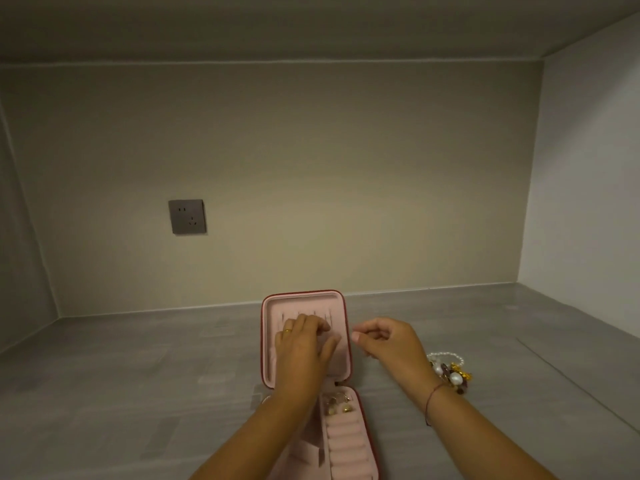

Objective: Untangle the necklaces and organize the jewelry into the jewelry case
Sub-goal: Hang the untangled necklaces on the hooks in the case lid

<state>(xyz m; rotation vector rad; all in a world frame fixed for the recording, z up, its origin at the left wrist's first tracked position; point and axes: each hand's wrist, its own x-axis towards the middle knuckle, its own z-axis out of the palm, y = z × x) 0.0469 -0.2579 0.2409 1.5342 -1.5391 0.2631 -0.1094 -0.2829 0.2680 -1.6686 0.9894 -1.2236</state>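
A pink jewelry case lies open on the grey counter, its lid flat on the far side. My left hand, with a gold ring on one finger, lies over the lid's lining; its bent fingertips touch the row of slots there. My right hand hovers at the lid's right edge with thumb and forefinger pinched together; anything between them is too thin to see. The near tray holds small gold and pale pieces above a column of ring rolls. A heap of pearl and gold jewelry lies to the right.
The grey counter sits in an alcove with a back wall and side walls. A dark wall socket is on the back wall at the left. My right wrist wears a thin red string.
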